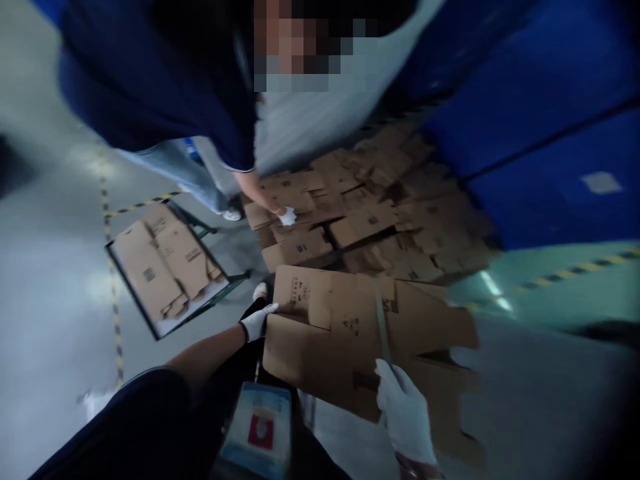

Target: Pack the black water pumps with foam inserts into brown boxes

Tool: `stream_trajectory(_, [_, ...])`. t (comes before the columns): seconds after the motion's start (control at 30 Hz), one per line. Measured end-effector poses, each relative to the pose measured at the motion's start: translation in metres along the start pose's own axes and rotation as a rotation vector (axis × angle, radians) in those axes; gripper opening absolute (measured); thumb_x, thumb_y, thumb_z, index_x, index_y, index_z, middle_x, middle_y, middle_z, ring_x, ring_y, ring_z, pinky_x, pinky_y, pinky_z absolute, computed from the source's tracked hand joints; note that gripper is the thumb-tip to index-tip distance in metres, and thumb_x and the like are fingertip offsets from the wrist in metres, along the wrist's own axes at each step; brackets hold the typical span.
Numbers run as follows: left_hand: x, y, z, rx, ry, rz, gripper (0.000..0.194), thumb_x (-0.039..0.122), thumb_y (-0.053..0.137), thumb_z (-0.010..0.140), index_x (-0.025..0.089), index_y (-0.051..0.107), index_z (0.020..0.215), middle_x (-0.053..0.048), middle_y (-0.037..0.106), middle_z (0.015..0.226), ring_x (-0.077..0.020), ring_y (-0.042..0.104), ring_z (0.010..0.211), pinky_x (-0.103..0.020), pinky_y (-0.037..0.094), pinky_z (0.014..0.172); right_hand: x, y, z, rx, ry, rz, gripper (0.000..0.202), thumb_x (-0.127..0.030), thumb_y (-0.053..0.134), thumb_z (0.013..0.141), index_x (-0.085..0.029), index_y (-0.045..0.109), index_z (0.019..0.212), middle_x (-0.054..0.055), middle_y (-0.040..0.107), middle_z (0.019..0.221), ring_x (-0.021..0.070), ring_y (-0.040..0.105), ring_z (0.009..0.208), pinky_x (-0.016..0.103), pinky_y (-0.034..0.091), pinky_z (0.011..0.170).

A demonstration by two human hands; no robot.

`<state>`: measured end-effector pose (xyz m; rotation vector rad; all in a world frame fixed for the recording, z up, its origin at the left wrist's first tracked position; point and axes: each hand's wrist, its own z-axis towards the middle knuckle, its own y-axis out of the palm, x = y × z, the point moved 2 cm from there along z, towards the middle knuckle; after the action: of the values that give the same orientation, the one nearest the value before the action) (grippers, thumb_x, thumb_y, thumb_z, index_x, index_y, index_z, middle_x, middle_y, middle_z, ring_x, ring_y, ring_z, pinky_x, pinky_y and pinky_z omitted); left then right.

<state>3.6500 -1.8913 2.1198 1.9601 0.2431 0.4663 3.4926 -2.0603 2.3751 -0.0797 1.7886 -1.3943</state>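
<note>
A bundle of flattened cardboard boxes [320,360] is in front of me, with a pale strap [383,320] running across it. My left hand [257,323], in a white glove, grips the bundle's left edge; the fingers underneath are hidden. At the near side, my right hand [406,412], gloved too, is closed on the strap where it meets the cardboard edge. Beyond the bundle, many more flattened boxes [360,223] lie heaped on the floor. A co-worker's gloved hand [287,215] touches that heap at its left part.
The co-worker [160,80] bends over the heap from the far left. A low frame stand [131,285] at left carries flattened boxes. Blue panels [540,147] rise at the right. Yellow-and-black tape [115,320] marks the floor. A badge card [260,430] hangs before me.
</note>
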Motion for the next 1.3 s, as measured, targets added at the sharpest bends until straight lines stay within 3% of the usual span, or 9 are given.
stream_trajectory(0.13, [-0.013,-0.028,-0.051,-0.053,0.063,-0.215,0.058,0.035,0.081,0.072,0.011,0.065,0.122,-0.017,0.070,0.122,-0.0324,0.063,0.118,-0.045,0.044,0.107,-0.040,0.005,-0.005,-0.057,-0.339,-0.334,0.051,-0.066,0.047,0.086,-0.019,0.064,0.081,0.003,0.058,0.057,0.0173,0.051,0.052,0.028,0.039,0.051])
stream_trajectory(0.27, [-0.028,-0.071,-0.113,-0.080,0.206,-0.371,0.055,0.025,0.080,0.073,0.014,0.063,0.125,-0.015,0.066,0.130,-0.0294,0.062,0.119,-0.043,0.042,0.108,-0.087,0.049,-0.013,-0.164,-0.541,-0.426,0.052,-0.067,0.046,0.086,-0.020,0.068,0.081,0.010,0.069,0.074,0.0221,0.062,0.066,0.030,0.043,0.060])
stream_trajectory(0.5, [-0.101,-0.156,-0.189,0.074,0.310,-0.738,0.044,0.035,0.068,0.087,0.016,0.060,0.126,-0.008,0.074,0.110,-0.0216,0.068,0.102,-0.038,0.044,0.107,-0.161,0.199,-0.068,-0.420,-0.853,-0.561,0.053,-0.066,0.043,0.091,-0.021,0.071,0.089,0.008,0.074,0.082,0.0234,0.067,0.078,0.028,0.039,0.065])
stream_trajectory(0.67, [-0.140,-0.180,-0.205,0.002,0.365,-1.028,0.035,0.044,0.055,0.095,0.020,0.063,0.120,-0.006,0.073,0.112,-0.0249,0.063,0.116,-0.047,0.041,0.112,-0.223,0.321,-0.127,-0.510,-1.265,-0.744,0.043,-0.053,0.049,0.095,-0.020,0.075,0.089,0.008,0.075,0.080,0.0197,0.067,0.074,0.027,0.031,0.061])
stream_trajectory(0.77, [-0.127,-0.175,-0.206,0.058,0.459,-1.054,0.037,0.048,0.041,0.101,0.025,0.064,0.118,-0.005,0.073,0.112,-0.0243,0.062,0.116,-0.052,0.044,0.109,-0.261,0.384,-0.166,-0.494,-1.501,-0.826,0.043,-0.049,0.048,0.098,-0.019,0.076,0.086,0.007,0.076,0.081,0.0160,0.065,0.071,0.026,0.026,0.060])
stream_trajectory(0.9, [-0.077,-0.160,-0.203,0.056,0.656,-1.062,0.047,0.054,0.032,0.102,0.027,0.058,0.130,-0.008,0.069,0.124,-0.0250,0.057,0.125,-0.051,0.045,0.108,-0.308,0.444,-0.207,-0.507,-1.649,-0.812,0.046,-0.049,0.045,0.099,-0.016,0.075,0.087,0.004,0.076,0.086,0.0112,0.061,0.076,0.023,0.026,0.065])
stream_trajectory(1.03, [-0.032,-0.157,-0.190,-0.008,0.726,-1.098,0.045,0.051,0.031,0.102,0.026,0.057,0.130,-0.009,0.067,0.123,-0.0234,0.058,0.124,-0.047,0.045,0.108,-0.338,0.493,-0.213,-0.563,-1.741,-0.801,0.046,-0.046,0.043,0.099,-0.011,0.073,0.096,0.004,0.074,0.094,0.0098,0.057,0.085,0.022,0.031,0.077])
stream_trajectory(1.17, [-0.002,-0.186,-0.165,0.079,0.625,-1.013,0.041,0.053,0.033,0.101,0.030,0.055,0.126,-0.007,0.063,0.124,-0.0211,0.060,0.114,-0.044,0.048,0.101,-0.331,0.550,-0.181,-0.648,-1.766,-0.867,0.037,-0.040,0.060,0.091,-0.011,0.070,0.110,0.007,0.072,0.101,0.0185,0.056,0.103,0.032,0.031,0.101])
stream_trajectory(1.3, [0.023,-0.223,-0.161,0.122,0.531,-0.827,0.030,0.053,0.043,0.097,0.035,0.053,0.119,-0.001,0.061,0.116,-0.0167,0.060,0.102,-0.036,0.047,0.095,-0.306,0.599,-0.169,-0.601,-1.745,-0.817,0.054,-0.040,0.056,0.095,-0.011,0.052,0.140,0.018,0.049,0.146,0.0319,0.035,0.138,0.052,0.011,0.118])
